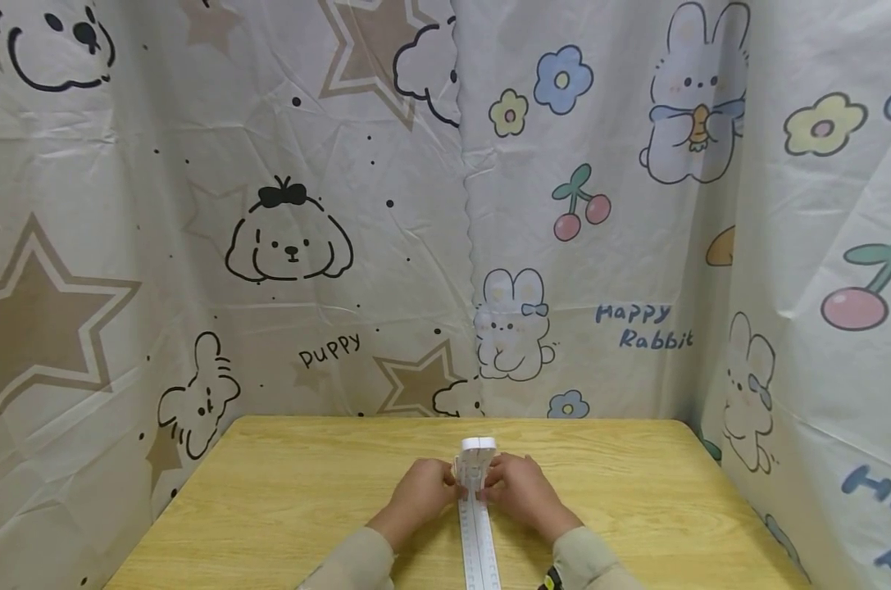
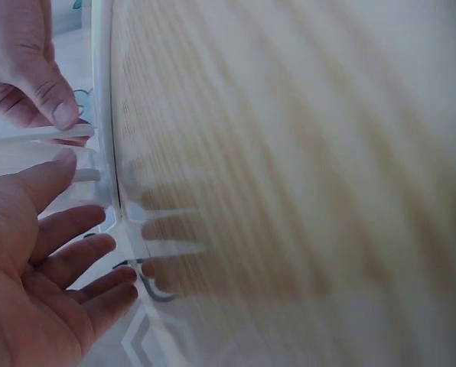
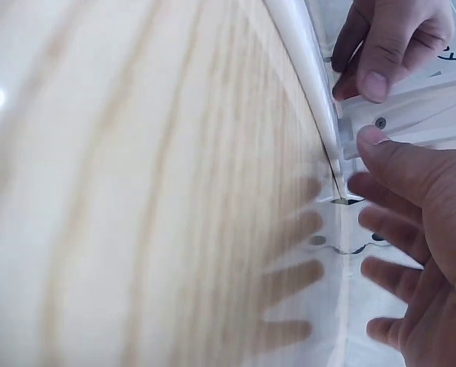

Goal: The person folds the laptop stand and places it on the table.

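A long white foot-measuring ruler (image 1: pixel 478 541) with scale markings runs along the table away from me, a raised white end piece (image 1: pixel 478 444) at its far end. My left hand (image 1: pixel 425 492) pinches its left side near that end, thumb on the near side. On the opposite side my right hand (image 1: pixel 522 492) pinches it in the same way. From the left wrist, the left hand (image 2: pixel 17 252) shows its other fingers spread loosely below the thumb. The right wrist view has the right hand (image 3: pixel 446 222) with its lower fingers held apart too, close over the table.
The wood-grain table (image 1: pixel 305 475) stretches out on both sides of the ruler. Printed fabric curtains (image 1: pixel 415 270) hang behind the table and along its left and right sides. A black and yellow band (image 1: pixel 551 578) sits by the right sleeve (image 1: pixel 588 561).
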Demonstrator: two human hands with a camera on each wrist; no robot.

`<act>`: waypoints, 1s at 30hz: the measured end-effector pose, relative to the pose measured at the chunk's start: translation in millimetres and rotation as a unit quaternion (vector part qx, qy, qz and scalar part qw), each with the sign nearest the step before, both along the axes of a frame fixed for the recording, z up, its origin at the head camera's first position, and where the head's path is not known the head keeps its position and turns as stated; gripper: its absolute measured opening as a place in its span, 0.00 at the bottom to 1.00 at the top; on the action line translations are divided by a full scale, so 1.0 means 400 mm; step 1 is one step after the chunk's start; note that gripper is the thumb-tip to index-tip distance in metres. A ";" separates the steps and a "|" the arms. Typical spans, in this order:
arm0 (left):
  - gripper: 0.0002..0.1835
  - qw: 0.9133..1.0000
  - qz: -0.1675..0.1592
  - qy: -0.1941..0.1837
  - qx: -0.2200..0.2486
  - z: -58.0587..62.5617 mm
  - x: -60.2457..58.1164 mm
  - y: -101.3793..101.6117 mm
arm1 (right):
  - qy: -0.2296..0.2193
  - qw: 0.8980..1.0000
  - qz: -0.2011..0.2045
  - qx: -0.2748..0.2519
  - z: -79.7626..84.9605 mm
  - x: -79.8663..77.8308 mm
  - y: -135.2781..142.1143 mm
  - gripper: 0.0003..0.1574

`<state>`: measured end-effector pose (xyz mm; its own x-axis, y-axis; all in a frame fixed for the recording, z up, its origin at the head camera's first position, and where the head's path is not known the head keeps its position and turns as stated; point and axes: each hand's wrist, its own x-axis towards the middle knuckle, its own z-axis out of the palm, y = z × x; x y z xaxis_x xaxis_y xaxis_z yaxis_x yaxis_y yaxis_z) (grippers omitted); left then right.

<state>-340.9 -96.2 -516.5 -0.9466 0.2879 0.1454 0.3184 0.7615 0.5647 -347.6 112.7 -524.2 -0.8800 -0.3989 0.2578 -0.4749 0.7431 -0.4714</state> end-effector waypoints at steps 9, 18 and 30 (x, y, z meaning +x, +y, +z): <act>0.12 0.998 -0.018 -0.015 0.063 0.005 -0.011 -0.004 | -0.042 0.997 -0.029 -0.064 0.005 -0.016 -0.004 0.12; 0.07 0.990 -0.056 -0.013 0.127 -0.009 -0.034 -0.001 | -0.052 0.995 -0.014 -0.089 -0.002 -0.031 -0.001 0.07; 0.08 0.989 -0.073 -0.034 0.125 -0.007 -0.040 -0.017 | -0.140 0.977 0.092 -0.132 0.014 -0.047 0.016 0.14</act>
<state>-357.1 -103.0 -519.2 -0.9075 0.3852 0.1676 0.3700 0.5441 0.7530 -366.3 119.0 -518.6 -0.8506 -0.5087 0.1327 -0.4139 0.4923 -0.7657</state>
